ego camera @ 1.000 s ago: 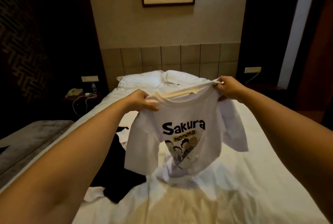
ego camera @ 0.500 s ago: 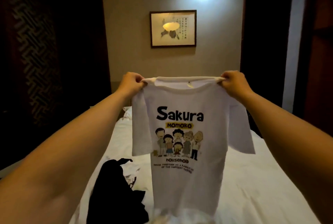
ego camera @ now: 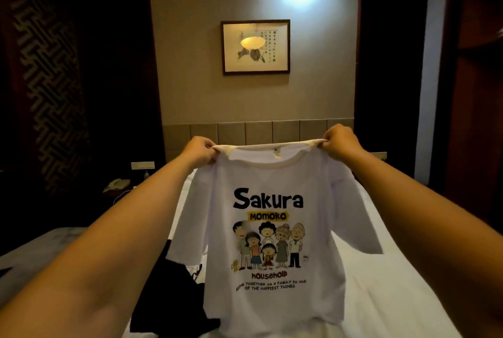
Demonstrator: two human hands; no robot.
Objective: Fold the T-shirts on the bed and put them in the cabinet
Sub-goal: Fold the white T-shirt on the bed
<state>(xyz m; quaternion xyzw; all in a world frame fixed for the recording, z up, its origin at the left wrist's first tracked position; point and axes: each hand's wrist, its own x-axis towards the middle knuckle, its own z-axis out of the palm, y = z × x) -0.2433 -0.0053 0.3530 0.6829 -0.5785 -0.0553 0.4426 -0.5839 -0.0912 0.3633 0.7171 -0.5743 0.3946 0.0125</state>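
Observation:
A white T-shirt [ego camera: 269,307] printed with "Sakura Momoko" and cartoon figures hangs upright in front of me, print facing me, stretched wide at the shoulders. My left hand [ego camera: 200,151] pinches its left shoulder seam and my right hand [ego camera: 340,143] pinches the right one, both arms stretched out. Its hem reaches down to the white bed [ego camera: 394,297]. A black garment [ego camera: 168,299] lies crumpled on the bed, left of the hanging shirt and partly hidden behind it.
A padded headboard [ego camera: 258,131] and a framed picture [ego camera: 255,46] are on the wall ahead. A nightstand with a telephone [ego camera: 117,184] stands at the left. Dark wooden panelling [ego camera: 479,92] rises at the right.
I have lifted the T-shirt off the bed and spread it flat by the shoulders. Since half a second ago, my hands and the shirt sit lower in the view.

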